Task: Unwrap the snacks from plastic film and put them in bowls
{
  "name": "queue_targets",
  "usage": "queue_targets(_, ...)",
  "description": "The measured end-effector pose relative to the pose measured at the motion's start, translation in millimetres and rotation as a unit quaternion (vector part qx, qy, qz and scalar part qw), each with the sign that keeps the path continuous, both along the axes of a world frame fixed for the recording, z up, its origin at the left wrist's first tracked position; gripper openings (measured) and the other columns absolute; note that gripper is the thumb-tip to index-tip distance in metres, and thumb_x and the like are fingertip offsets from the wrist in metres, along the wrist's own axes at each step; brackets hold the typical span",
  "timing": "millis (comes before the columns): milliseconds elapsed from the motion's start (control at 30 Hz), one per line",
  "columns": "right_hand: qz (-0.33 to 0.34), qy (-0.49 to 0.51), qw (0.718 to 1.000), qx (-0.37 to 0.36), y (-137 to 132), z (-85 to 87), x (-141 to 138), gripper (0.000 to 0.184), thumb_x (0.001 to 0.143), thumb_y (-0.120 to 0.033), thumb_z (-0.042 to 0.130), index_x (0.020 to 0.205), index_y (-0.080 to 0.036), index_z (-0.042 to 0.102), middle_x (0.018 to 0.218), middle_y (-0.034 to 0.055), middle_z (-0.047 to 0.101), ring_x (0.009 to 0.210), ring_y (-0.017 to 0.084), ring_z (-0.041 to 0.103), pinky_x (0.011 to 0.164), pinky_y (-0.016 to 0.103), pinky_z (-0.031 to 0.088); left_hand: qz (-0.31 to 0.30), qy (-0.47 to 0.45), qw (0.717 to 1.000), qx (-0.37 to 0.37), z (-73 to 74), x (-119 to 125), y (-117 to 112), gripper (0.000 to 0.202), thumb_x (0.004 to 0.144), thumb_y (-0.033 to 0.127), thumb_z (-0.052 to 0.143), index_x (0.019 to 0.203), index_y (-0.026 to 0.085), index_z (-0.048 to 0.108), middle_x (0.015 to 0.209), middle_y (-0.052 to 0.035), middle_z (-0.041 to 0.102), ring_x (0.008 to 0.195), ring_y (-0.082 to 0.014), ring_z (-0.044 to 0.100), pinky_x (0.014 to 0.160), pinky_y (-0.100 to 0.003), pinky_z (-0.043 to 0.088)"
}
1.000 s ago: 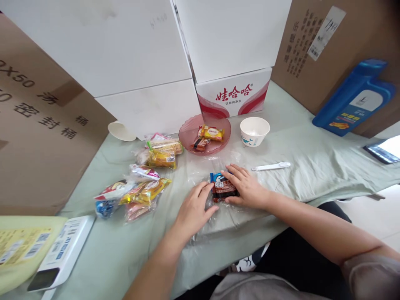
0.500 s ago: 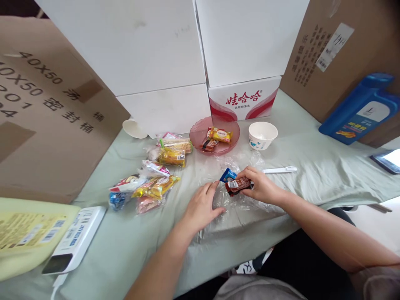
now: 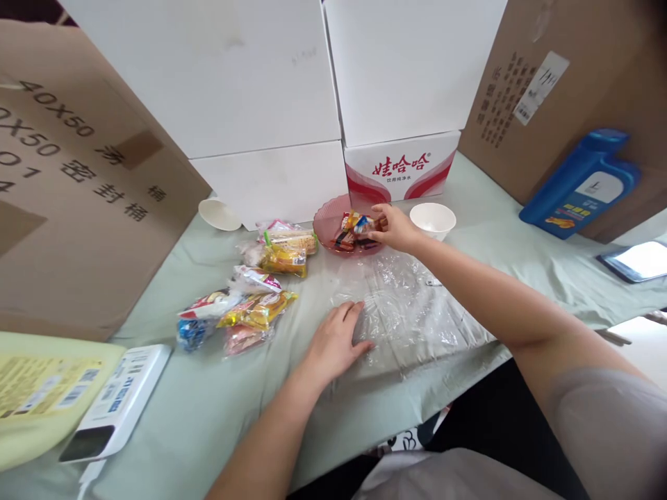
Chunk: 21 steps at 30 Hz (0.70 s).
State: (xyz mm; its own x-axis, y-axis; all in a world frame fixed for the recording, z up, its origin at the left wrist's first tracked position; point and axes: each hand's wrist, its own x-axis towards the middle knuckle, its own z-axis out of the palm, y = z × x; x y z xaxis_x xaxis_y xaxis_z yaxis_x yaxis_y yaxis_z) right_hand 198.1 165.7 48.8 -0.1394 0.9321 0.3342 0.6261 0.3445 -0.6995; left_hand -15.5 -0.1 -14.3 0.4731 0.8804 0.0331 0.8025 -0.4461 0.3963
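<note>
My right hand [image 3: 394,228] reaches over the pink scalloped bowl [image 3: 324,235], its fingers curled around a small blue-and-white snack packet [image 3: 363,224]. Beneath and beside that packet lie a yellow-and-orange snack packet [image 3: 350,221] and some brown ones [image 3: 344,241]. My left hand [image 3: 333,342] rests on the cloth, thumb and fingers apart, holding nothing. It lies at the left edge of a crumpled clear plastic bag [image 3: 406,312]. To its left are several wrapped snacks, among them a yellow packet [image 3: 258,310].
A white paper bowl [image 3: 432,219] stands right of the pink one; another paper bowl [image 3: 219,214] lies tipped at the left. White boxes [image 3: 276,184] form a back wall. Cardboard boxes [image 3: 78,173], a blue bottle [image 3: 581,187], a phone [image 3: 633,262] and a white power bank [image 3: 117,403] flank the cloth.
My right hand has moved up and away from the plastic bag to the pink bowl, carrying snack packets. My left hand has stayed put. The view has shifted slightly.
</note>
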Motion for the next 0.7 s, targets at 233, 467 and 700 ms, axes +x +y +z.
queue_targets(233,0.124,-0.045,0.991,-0.017,-78,-8.9,44,0.026,0.087,-0.036,0.058,0.103,-0.017,0.066,0.088,0.0055,0.065,0.079,0.017,0.060,0.074,0.032,0.048,-0.053,-0.090,0.994,-0.017,18.0,-9,0,0.019,0.086,0.033,0.064,0.099,0.019,0.065,0.110,-0.0083,0.063,0.107,-0.0229,0.059,0.095,-0.039,0.049)
queue_targets(467,0.407,-0.136,0.885,-0.180,-156,-17.0,80,0.054,0.064,-0.044,0.082,0.110,-0.022,0.066,0.114,0.0082,0.064,0.107,0.025,0.058,0.093,0.038,0.046,-0.176,-0.014,0.972,-0.155,38.6,-30,-1,0.057,0.054,0.032,0.088,0.106,0.027,0.066,0.132,-0.0068,0.055,0.130,-0.0313,0.044,0.106,-0.048,0.040)
queue_targets(700,0.372,-0.136,0.906,-0.150,-159,-14.6,84,0.022,0.077,-0.006,0.053,0.085,-0.021,0.066,0.102,0.0050,0.068,0.098,0.019,0.060,0.087,0.035,0.047,-0.128,-0.060,0.969,-0.202,48.0,-36,-1,0.011,0.081,0.012,0.055,0.076,0.021,0.059,0.125,-0.0041,0.064,0.126,-0.0220,0.052,0.103,-0.040,0.043)
